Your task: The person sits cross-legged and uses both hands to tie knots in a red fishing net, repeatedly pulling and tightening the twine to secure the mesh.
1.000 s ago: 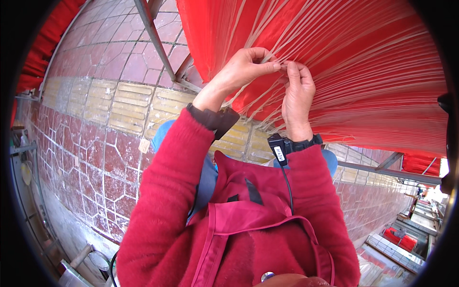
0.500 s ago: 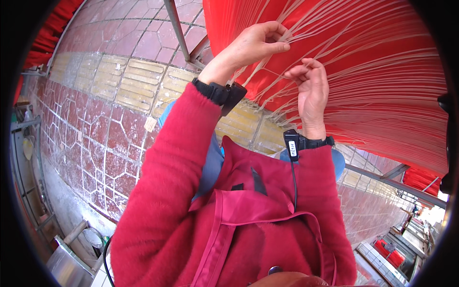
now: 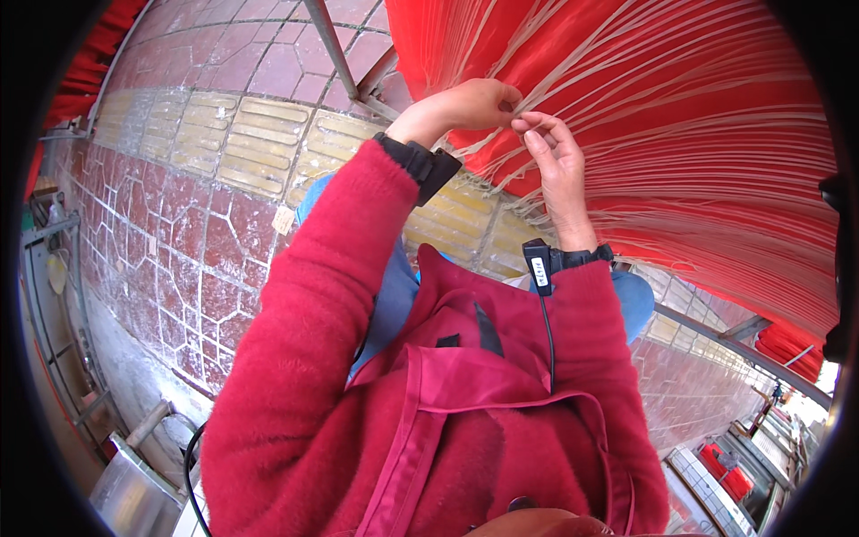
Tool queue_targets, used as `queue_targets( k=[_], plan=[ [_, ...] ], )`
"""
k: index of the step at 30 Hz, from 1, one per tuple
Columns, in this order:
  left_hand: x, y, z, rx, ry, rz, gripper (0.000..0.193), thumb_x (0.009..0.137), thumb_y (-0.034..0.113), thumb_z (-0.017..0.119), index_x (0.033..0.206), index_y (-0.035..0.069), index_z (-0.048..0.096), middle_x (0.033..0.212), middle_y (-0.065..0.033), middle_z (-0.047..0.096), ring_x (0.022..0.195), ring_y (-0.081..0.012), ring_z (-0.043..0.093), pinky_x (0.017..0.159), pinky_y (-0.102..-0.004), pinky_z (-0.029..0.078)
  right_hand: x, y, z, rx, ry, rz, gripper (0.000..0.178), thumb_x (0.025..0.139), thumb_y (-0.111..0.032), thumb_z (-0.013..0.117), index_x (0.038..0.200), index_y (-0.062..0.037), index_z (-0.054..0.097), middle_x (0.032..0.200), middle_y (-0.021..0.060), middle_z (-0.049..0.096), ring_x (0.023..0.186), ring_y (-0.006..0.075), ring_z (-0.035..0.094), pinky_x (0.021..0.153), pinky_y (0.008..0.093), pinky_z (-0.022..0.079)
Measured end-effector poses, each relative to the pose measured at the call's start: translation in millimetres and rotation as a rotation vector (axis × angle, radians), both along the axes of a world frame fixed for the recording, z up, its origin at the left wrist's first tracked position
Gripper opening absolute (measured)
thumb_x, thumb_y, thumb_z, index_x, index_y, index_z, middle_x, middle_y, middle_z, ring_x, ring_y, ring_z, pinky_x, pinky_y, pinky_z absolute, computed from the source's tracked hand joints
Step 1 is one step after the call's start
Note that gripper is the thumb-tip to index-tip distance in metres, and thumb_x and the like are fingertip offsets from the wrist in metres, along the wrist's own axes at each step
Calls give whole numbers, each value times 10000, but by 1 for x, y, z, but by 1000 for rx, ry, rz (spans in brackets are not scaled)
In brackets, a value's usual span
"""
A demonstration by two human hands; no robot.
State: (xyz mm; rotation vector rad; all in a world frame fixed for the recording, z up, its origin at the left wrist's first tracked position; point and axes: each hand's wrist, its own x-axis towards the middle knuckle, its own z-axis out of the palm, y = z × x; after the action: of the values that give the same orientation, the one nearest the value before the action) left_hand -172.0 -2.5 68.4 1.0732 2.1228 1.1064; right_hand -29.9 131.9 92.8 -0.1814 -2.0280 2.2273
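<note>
Long thin pale strands (image 3: 698,125), looking like hung noodles, spread over a bright red cloth (image 3: 546,63). My left hand (image 3: 470,103) is closed on a bundle of them, its fingertips bent down and partly hidden behind the hand. Close beside it, my right hand (image 3: 557,166) is pinched, with its fingertips at the same strands and almost touching my left fingers. Exactly how many strands it grips is too small to tell. Below my hands the strand ends (image 3: 483,183) gather in loose, knotted-looking tips at the cloth's lower edge.
A metal frame bar (image 3: 333,45) stands at the upper left of the cloth, and another metal rail (image 3: 716,338) runs along its right. Yellow ribbed paving (image 3: 255,148) and red tiles (image 3: 197,259) lie below. Metal racks (image 3: 58,268) are at the far left.
My left hand has moved down and slightly left. My right hand has shifted left, so the fingertips of both hands now come together at the strands; before, they were apart.
</note>
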Motion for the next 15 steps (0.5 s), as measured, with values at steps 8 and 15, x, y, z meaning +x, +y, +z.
queue_targets(
  k=[8, 15],
  plan=[
    [-2, -10, -2, -58, 61, 56, 316, 867, 272, 679, 1086, 45, 694, 957, -159, 720, 930, -253, 696, 833, -343, 518, 3, 6, -23, 29, -40, -19, 187, 1001, -141, 536, 1104, -16, 629, 1060, 81, 675, 1029, 136, 632, 959, 284, 481],
    [-16, -22, -7, -13, 68, 303, 297, 877, 276, 676, 1099, 79, 693, 956, -150, 712, 925, -291, 685, 824, -372, 522, 24, 28, -23, -75, -80, -15, 188, 992, -156, 533, 1051, -9, 635, 905, 48, 669, 917, 127, 641, 852, 278, 499]
  ],
)
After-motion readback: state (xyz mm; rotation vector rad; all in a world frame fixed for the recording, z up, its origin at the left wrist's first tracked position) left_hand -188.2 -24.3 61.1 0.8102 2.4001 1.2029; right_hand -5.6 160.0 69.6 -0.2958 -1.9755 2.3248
